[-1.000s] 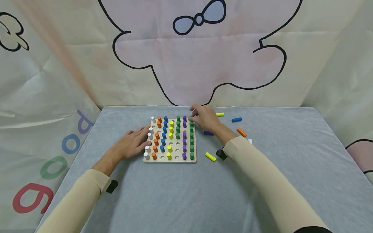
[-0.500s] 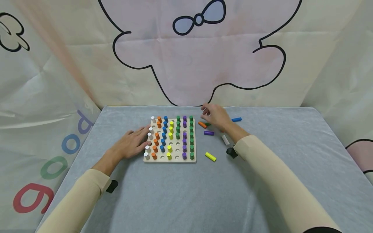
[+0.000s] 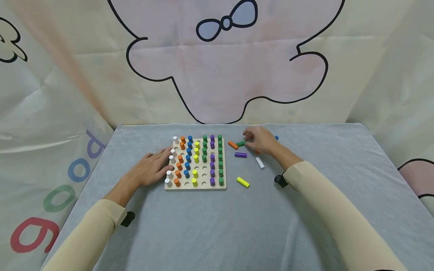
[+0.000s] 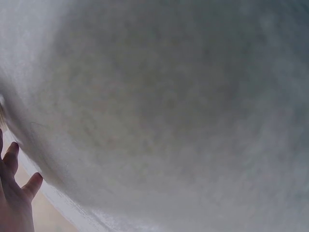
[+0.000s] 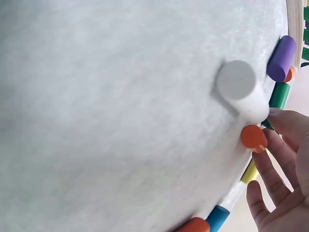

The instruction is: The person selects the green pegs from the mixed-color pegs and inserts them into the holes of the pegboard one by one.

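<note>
One pegboard (image 3: 200, 185), two hands, left (image 3: 154, 166) and right (image 3: 262, 140), seven green pegs (image 3: 220, 162) in its right-hand column, one loose white peg (image 3: 260, 162)

The pegboard (image 3: 195, 185) is sitting on the bench (image 3: 210, 226). The left hand (image 3: 152, 165) is resting against its left edge; loose pegs (image 3: 240, 154) are lying to its right, beside the right hand (image 3: 260, 140).

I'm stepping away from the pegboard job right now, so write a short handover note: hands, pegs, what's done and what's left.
Left hand: flat, fingers against the pegboard left edge.
Right hand: fingers at the loose green peg; grip not clear.
Loose on the cloth: orange peg, purple peg, white peg, yellow peg; a few more partly hidden by the right hand.
Done: most holes filled, sorted in colour columns.
Left: several holes are empty.
</note>
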